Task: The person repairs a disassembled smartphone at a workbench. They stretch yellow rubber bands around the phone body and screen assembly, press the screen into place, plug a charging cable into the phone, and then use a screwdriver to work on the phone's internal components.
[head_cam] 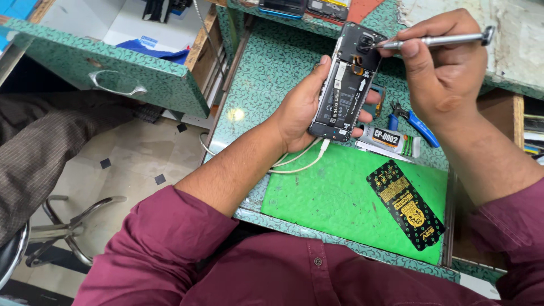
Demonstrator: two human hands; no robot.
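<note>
Green patterned laminate covers our bench (pixel 272 73), whose left edge drops off to a tiled floor (pixel 130 158) where a metal stool (pixel 68 226) stands and another person's trousered leg (pixel 45 147) reaches in from the left. A bright green mat (pixel 340 198) lies on the near part of the bench, mostly bare on its left half, so there is free room there below our hands. An open drawer (pixel 113 68) juts out at upper left, over the floor. Our left hand (pixel 300 110) is wrapped around a phone (pixel 345 85) with its back cover off, thumb on the left edge and fingers curled round the right edge, holding it tilted above the bench just beyond the mat's far edge. Our right hand (pixel 447 68) pinches a slim metal screwdriver (pixel 436 39) between thumb and fingers, its tip touching the phone's upper end near the camera. Beneath the phone a white cable (pixel 300 161) loops across the mat's corner. Just right of the phone lies a small white tube (pixel 391 141) with a black label, and blue-handled pliers (pixel 413 122) rest beside it. A black rectangular card (pixel 405 204) with yellow print lies aslant on the mat's right side.
</note>
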